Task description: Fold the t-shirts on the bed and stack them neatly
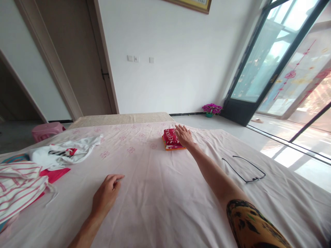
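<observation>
My right hand lies open with its fingers spread, pressing on the right part of a small folded stack of clothes. The top piece is dark red with white lettering, and orange cloth shows beneath it. My left hand is over the bed sheet at the lower left, holding nothing. Its fingers are loosely bent, the index finger reaching out to the right. Left of it are loose garments: a white shirt with a black and red print, and a white garment with red stripes.
A pale pink sheet covers the surface. Black-framed glasses lie right of my forearm. Beyond the left edge stands a pink stool. A pot of purple flowers sits on the floor near the glass door.
</observation>
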`<state>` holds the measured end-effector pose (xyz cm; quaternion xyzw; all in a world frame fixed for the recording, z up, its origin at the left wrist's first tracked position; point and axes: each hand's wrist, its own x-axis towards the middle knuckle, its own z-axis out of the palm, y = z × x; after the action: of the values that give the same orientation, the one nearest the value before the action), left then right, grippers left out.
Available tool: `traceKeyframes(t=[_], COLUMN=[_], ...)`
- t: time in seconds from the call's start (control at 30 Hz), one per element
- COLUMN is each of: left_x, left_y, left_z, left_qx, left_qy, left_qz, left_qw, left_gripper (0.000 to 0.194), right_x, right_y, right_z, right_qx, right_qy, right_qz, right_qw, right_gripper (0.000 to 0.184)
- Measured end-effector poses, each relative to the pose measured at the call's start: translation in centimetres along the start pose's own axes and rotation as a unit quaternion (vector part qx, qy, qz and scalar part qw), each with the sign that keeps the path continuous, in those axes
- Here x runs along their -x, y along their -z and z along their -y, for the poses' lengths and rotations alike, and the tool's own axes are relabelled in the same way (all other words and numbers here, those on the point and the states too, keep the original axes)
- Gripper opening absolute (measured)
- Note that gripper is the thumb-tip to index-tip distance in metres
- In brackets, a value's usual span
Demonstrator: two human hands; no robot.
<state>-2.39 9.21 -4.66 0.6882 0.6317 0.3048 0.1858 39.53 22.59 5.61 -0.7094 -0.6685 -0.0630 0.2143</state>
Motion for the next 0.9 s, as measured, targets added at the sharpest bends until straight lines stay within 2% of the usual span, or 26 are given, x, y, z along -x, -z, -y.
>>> traceKeyframes(t=[0.13, 0.3, 0.47, 0.67, 0.83, 0.9], left_x=[0.0, 0.1, 0.2, 0.1, 0.1, 0.0], left_y=[0.0, 0.1, 0.2, 0.0, 0.0, 0.0], left_z=[0.1, -0.2, -0.5, -0.2, -0.3, -0.4], left_qx=[0.010, 0.010, -0.004, -0.005, -0.004, 0.001], left_qy=[-0.003, -0.003, -0.002, -0.007, 0.008, 0.012], left_qz=[-0.003, -0.008, 0.001, -0.007, -0.005, -0.004], left_qw=[1.000, 1.000, 1.000, 1.000, 1.000, 1.000], left_gripper=[0.033, 0.032, 0.033, 0.031, 0.030, 0.029], right_x=[-1.5, -0.9, -0.5, -0.2, -0.6, -0.9], right_y=[-0.7, -2.4, -3.7, -6.5, -6.1, -5.3], right_z=[2.1, 1.9, 0.8, -0.3, -0.3, 0.1], right_qx=[0.066, 0.135, 0.138, 0.103, 0.084, 0.082], right_qy=[0.008, 0.084, 0.114, 0.119, 0.098, 0.124], right_qz=[0.087, 0.180, 0.158, 0.043, 0.069, 0.092], right_qw=[0.994, 0.971, 0.971, 0.987, 0.989, 0.985], right_gripper=[0.057, 0.050, 0.048, 0.046, 0.044, 0.045])
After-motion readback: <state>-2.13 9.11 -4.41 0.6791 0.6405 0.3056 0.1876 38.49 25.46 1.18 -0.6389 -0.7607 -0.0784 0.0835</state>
